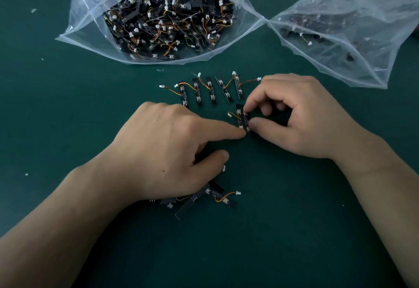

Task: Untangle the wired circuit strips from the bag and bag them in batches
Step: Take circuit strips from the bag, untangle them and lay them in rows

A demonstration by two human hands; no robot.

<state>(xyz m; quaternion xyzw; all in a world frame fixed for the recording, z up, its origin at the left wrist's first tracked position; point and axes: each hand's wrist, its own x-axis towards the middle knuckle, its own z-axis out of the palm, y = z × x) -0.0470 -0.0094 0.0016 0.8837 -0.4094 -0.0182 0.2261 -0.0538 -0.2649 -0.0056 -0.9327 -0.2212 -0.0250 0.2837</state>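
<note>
the open bag (90, 27) lay on the table (294, 219), full of tangled strips (167, 20). a second bag (353, 56) touched its right corner. just in front of it lay a row of strips (212, 90); further in front, a single strip (240, 119), then a small pile (199, 196).

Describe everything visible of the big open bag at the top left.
The open bag is clear, crinkled plastic, lying on the green mat with its mouth gaping toward the person. It is packed with a tangled heap of black circuit strips with orange-yellow wires and white connectors. One corner meets a second clear bag. Neither the left hand nor the right hand touches it.
</note>
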